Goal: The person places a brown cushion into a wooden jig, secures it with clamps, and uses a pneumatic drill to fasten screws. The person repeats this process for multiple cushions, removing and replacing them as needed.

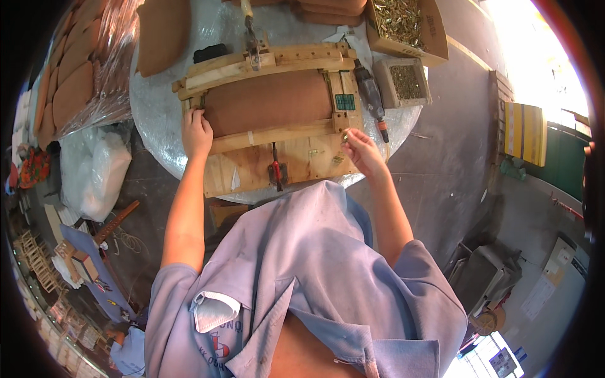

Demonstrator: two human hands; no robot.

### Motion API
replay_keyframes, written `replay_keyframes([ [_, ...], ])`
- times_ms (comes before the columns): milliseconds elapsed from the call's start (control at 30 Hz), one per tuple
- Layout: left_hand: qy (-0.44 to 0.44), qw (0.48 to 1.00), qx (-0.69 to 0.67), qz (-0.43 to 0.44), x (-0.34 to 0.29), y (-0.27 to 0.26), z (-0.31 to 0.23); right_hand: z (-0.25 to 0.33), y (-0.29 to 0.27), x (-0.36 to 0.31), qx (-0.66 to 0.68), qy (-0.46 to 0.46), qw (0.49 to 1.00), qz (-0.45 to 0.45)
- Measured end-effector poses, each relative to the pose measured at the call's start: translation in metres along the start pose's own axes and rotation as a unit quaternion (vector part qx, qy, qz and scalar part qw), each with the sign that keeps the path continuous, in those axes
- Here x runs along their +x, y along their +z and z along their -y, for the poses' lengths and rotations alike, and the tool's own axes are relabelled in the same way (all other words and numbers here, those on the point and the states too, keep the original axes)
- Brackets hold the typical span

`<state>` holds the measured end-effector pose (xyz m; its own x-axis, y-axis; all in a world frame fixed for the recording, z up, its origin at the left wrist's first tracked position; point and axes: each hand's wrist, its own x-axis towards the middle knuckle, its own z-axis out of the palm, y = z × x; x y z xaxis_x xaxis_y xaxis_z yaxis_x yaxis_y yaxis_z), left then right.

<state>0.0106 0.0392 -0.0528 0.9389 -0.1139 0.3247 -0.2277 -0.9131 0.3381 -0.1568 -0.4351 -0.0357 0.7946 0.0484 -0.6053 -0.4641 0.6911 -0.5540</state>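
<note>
A brown padded panel lies flat inside a wooden jig on the round table. My left hand is at the jig's left end, its fingers bent and pressed together by the panel's corner; what they hold, if anything, is hidden. Beyond the jig's near right corner, my right hand pinches a small brass-coloured metal piece between thumb and fingertips. A red-handled toggle clamp sits at the jig's near side, and another toggle clamp stands at its far side.
To the jig's right lies a dark power screwdriver. A tray of small screws and a cardboard box of brass-coloured hardware stand behind it. Brown padded panels lie at the far left, beside a plastic-wrapped stack.
</note>
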Motion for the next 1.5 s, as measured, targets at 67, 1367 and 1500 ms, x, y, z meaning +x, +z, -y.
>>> replay_keyframes([
  [67,0.003,1.000,0.001,-0.001,0.000,0.001,0.001,-0.022,0.005,-0.006,-0.010,0.023,1.000,-0.014],
  [1367,0.008,1.000,0.023,0.019,-0.001,-0.003,-0.006,-0.063,0.012,0.003,-0.333,-0.097,0.924,-0.164],
  [1500,0.013,0.999,0.036,0.020,0.001,0.000,-0.002,-0.062,0.012,0.006,-0.289,-0.090,0.942,-0.147],
])
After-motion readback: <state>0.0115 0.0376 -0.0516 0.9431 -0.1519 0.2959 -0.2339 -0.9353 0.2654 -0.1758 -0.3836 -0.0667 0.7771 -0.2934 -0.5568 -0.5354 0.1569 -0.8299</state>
